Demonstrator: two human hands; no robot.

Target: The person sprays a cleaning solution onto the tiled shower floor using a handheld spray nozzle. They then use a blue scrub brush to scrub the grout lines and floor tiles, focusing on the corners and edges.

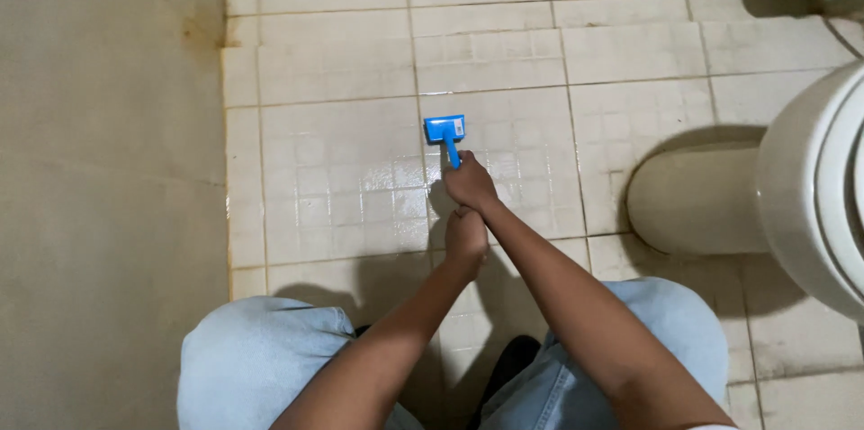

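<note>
Right hand (468, 183) closed around handle of blue scrub brush (445, 130), brush head down on wet tiled floor (342, 178). Left hand (466, 237) just behind, fisted on the handle's end or the right wrist, cannot tell which. White toilet (810, 187) at right. Beige wall (108, 169) at left. Light jeans (252, 358) below.

**One head view, looking straight down**

I have a single camera, worn on the head, facing steeply down past the knees onto the tiled floor (342, 169). It sits fairly near; wall (108, 169) left, toilet (810, 178) right.
</note>
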